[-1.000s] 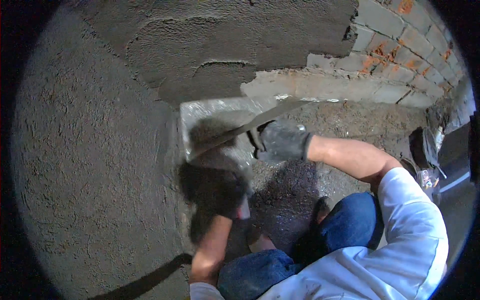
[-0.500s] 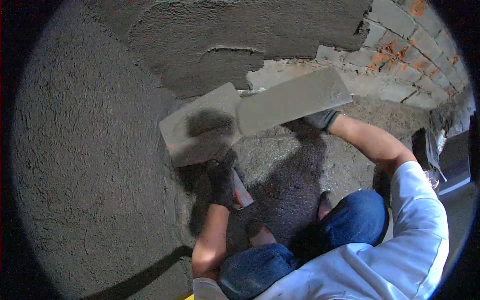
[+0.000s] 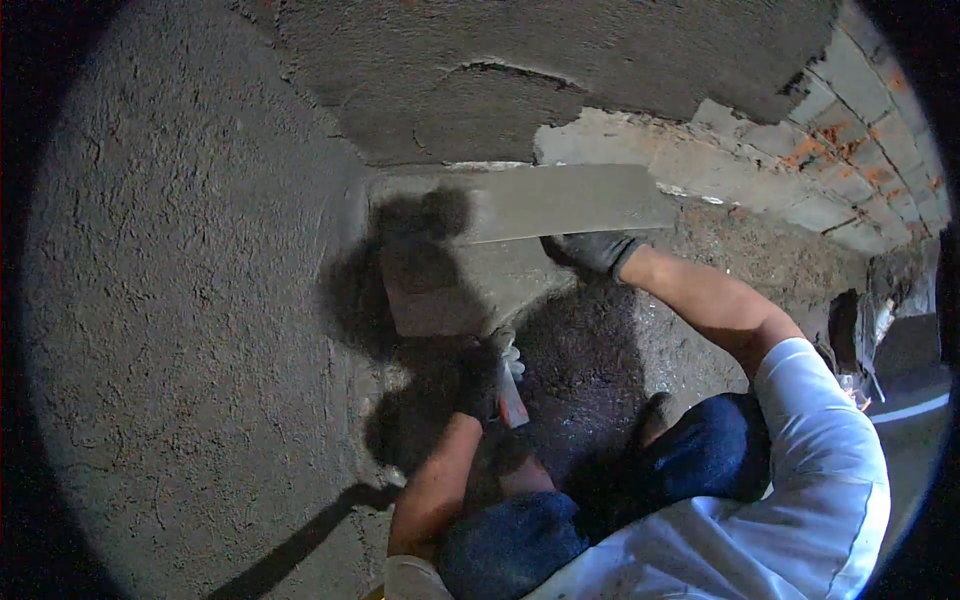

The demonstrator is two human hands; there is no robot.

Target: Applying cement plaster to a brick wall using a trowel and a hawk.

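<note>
My right hand [image 3: 590, 250], in a dark glove, is closed under a long grey steel trowel [image 3: 565, 195], gripping it. The trowel's left end overlaps a square, mortar-smeared board [image 3: 440, 290], partly in deep shadow. My left hand [image 3: 475, 385], also gloved, is closed at the board's near side, holding it; a pale grey and red piece [image 3: 512, 400], perhaps its handle, sticks out beside the fingers. Both tools are in the corner where plastered surfaces meet, just below a pale band along the far wall's foot.
Rough grey plaster [image 3: 170, 300] covers the left wall and most of the far wall [image 3: 600, 45]. Bare blocks with orange patches [image 3: 850, 140] show at the upper right. My bent knees [image 3: 700, 445] are over a wet, gritty floor [image 3: 680, 365]. Dark objects [image 3: 850, 330] stand at the right.
The trowel rose and turned flat-side up half a second ago; now it lies more level and further left, over the board. My right hand followed it left. My left hand has shifted slightly right.
</note>
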